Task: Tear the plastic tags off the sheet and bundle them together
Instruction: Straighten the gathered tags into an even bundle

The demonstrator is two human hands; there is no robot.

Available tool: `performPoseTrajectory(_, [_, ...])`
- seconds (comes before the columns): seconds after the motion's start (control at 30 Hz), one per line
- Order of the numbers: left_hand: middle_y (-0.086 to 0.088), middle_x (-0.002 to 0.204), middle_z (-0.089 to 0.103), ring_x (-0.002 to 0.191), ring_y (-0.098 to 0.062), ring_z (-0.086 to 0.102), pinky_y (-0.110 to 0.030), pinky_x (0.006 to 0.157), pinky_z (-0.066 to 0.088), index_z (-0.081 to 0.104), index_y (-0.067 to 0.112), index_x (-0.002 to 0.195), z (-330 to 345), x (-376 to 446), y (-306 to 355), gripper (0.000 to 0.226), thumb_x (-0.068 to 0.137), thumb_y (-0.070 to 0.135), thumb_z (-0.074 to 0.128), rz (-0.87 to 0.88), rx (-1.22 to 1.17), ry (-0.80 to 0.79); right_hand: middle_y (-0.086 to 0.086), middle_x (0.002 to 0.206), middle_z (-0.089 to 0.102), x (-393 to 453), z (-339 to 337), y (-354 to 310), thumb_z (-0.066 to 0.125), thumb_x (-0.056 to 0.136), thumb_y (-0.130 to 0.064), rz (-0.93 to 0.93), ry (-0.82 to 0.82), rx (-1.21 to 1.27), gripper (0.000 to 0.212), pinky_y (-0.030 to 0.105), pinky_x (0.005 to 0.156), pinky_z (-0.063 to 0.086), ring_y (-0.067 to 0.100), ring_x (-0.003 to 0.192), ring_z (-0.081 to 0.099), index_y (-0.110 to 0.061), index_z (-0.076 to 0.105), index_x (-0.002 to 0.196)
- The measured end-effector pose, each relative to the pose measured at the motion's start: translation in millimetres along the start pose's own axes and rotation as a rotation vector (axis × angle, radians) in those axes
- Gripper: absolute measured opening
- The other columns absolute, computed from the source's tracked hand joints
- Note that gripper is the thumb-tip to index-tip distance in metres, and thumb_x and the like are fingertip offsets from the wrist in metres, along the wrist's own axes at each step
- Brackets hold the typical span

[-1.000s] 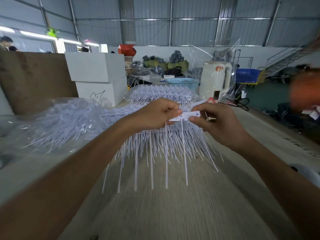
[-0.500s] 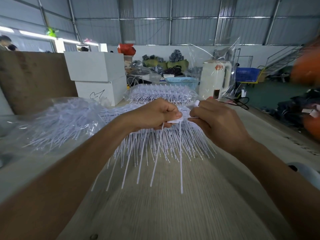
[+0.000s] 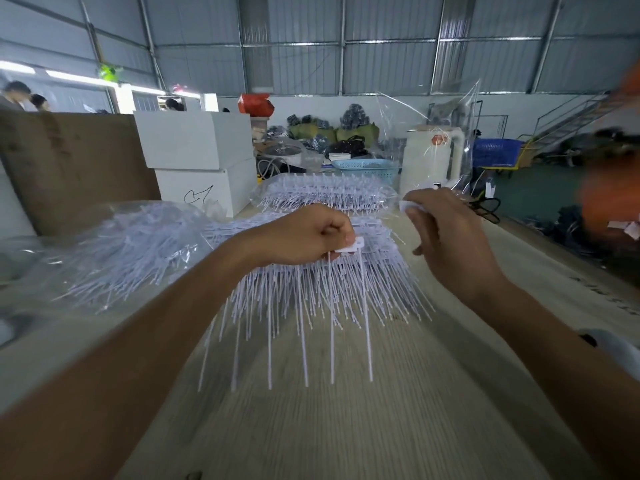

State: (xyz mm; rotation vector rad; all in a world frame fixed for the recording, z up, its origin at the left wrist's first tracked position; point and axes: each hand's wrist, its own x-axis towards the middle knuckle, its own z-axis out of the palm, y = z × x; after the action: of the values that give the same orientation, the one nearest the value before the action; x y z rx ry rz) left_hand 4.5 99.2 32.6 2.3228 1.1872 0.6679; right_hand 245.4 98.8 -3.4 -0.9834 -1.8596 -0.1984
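My left hand [image 3: 304, 235] grips a small bunch of white plastic tags [image 3: 332, 313] by their flat heads, and their thin tails hang down toward the table. Beneath them lies a stack of tag sheets [image 3: 381, 289] with tails fanned out toward me. My right hand [image 3: 446, 237] is raised to the right, apart from the left, and pinches a small white piece of plastic [image 3: 407, 206] at its fingertips.
A clear bag of loose tags [image 3: 114, 251] lies at the left on the pale wooden table [image 3: 346, 427]. Another bagged stack of tag sheets [image 3: 325, 195] sits further back. White boxes [image 3: 197, 161] and a brown board [image 3: 69, 168] stand behind left.
My hands were together at the tags' heads. My right hand has pulled away up and to the right with a small white piece; the left keeps the bunch.
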Motion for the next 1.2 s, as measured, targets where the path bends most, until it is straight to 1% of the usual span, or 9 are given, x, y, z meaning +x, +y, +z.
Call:
performPoseTrajectory(0.2, [-0.008,0.078,0.067,0.054,0.000,0.055,-0.014,0.051,0.044,0.066,0.009,0.097,0,5,4,0.017,0.104,0.020,0.054,-0.005,-0.020,-0.039,-0.023,0.087,0.057,2,5,-9,0.048,0.107,-0.015,0.061,0.098,0.192,0.015,0.019,0.067,0.039,0.000,0.073,0.051,-0.014,0.061,0.115])
performPoseTrajectory(0.27, [-0.003,0.078,0.068,0.056,-0.002,0.057,-0.015,0.052,0.044,0.067,0.010,0.097,2,5,4,0.016,0.103,0.020,0.055,-0.005,-0.017,-0.058,-0.023,0.079,0.054,0,8,-9,0.048,0.107,-0.016,0.131,0.096,0.319,0.019,0.023,0.061,0.037,0.003,0.062,0.045,-0.020,0.055,0.123])
performPoseTrajectory(0.4, [-0.002,0.077,0.069,0.056,-0.005,0.057,-0.016,0.052,0.044,0.066,0.012,0.095,2,6,2,0.016,0.103,0.021,0.056,-0.005,-0.015,-0.075,0.028,0.079,0.049,-3,9,-14,0.055,0.104,-0.019,0.256,0.090,0.510,0.045,0.037,0.061,0.036,0.034,0.064,0.040,-0.032,0.034,0.142])
performPoseTrajectory(0.53, [-0.003,0.079,0.070,0.059,-0.008,0.058,-0.020,0.053,0.046,0.066,0.011,0.096,-1,5,1,0.017,0.104,0.021,0.055,-0.017,-0.018,-0.083,0.014,0.075,0.056,-2,14,-12,0.070,0.096,-0.017,0.420,0.075,0.648,0.050,0.021,0.057,0.042,0.011,0.062,0.047,-0.017,0.045,0.139])
performPoseTrajectory(0.63, [0.001,0.080,0.071,0.064,-0.010,0.061,-0.024,0.058,0.048,0.067,0.011,0.101,-3,4,0,0.015,0.104,0.016,0.053,-0.007,-0.006,-0.097,0.016,0.072,0.048,-2,17,-8,0.072,0.094,-0.016,0.443,0.034,0.666,0.030,0.021,0.054,0.040,0.016,0.063,0.043,0.003,0.060,0.114])
performPoseTrajectory(0.73, [-0.003,0.091,0.073,0.075,-0.016,0.065,-0.033,0.068,0.051,0.068,0.011,0.107,-5,4,-1,0.017,0.104,0.010,0.051,0.004,0.018,-0.123,0.001,0.062,0.047,-11,24,-12,0.066,0.096,-0.009,0.531,0.036,0.781,0.009,0.023,0.050,0.035,0.012,0.056,0.041,-0.002,0.062,0.092])
performPoseTrajectory(0.87, [-0.009,0.098,0.071,0.075,-0.011,0.070,-0.026,0.069,0.056,0.070,0.012,0.116,-7,4,0,0.020,0.102,0.010,0.055,0.038,0.033,-0.135,-0.014,0.052,0.043,-15,28,-22,0.063,0.098,-0.005,0.587,0.028,0.824,0.024,0.021,0.043,0.027,0.006,0.045,0.032,-0.018,0.061,0.078])
performPoseTrajectory(1.0, [-0.004,0.096,0.075,0.082,-0.019,0.073,-0.027,0.077,0.057,0.071,0.011,0.116,-7,3,0,0.020,0.098,0.013,0.064,0.060,0.025,-0.106,-0.013,0.055,0.043,-7,21,-22,0.067,0.093,-0.004,0.560,0.101,0.855,0.008,0.022,0.042,0.026,0.006,0.046,0.032,-0.012,0.066,0.092])
performPoseTrajectory(1.2, [0.015,0.081,0.072,0.077,-0.004,0.068,-0.023,0.077,0.055,0.073,0.010,0.105,-8,2,2,0.012,0.094,0.009,0.068,0.090,0.032,-0.060,-0.012,0.056,0.036,-9,21,-19,0.066,0.092,0.004,0.485,0.058,0.800,0.024,0.022,0.046,0.033,0.007,0.049,0.033,-0.016,0.067,0.105])
